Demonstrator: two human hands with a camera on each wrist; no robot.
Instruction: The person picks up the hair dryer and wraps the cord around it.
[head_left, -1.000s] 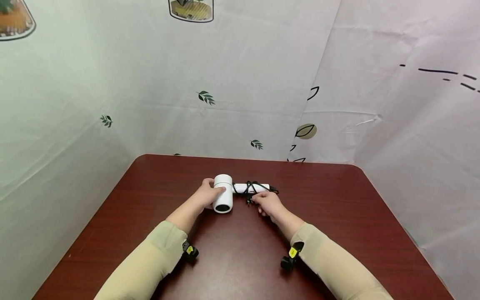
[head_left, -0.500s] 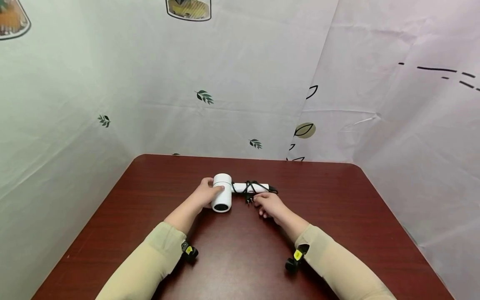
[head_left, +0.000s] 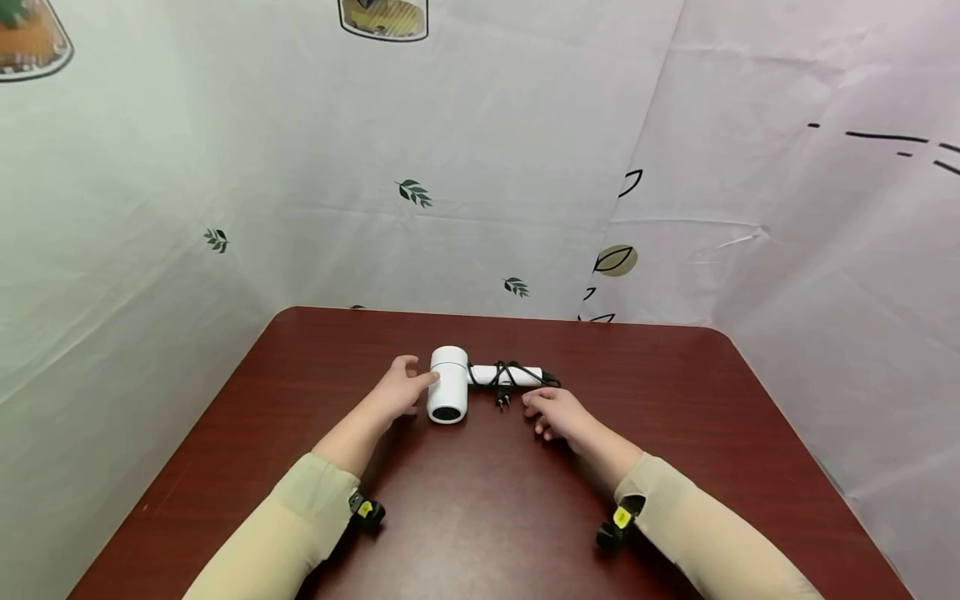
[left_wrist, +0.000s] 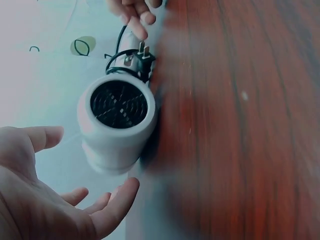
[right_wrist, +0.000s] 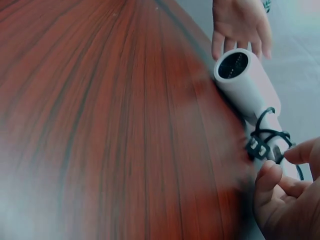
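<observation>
A white hair dryer [head_left: 450, 387] lies on the table, its round grille [left_wrist: 119, 104] facing the person and its handle [head_left: 531, 376] pointing right. A black cord [right_wrist: 272, 132] is wound round the handle, and a two-pin plug [head_left: 503, 399] sticks out on the near side. My left hand [head_left: 393, 392] is spread just left of the dryer's barrel, thumb and fingers apart around nothing. Just right of the plug, my right hand [head_left: 558, 412] has its fingers loosely bent and holds nothing.
The dark red wooden table [head_left: 480, 508] reaches back to a pale wall covering [head_left: 480, 150] with printed leaves. A small black camera is strapped at each sleeve cuff.
My left hand has let go of the dryer's barrel and drawn off to the left. My right hand has moved away from the plug to the right. The dryer stays put.
</observation>
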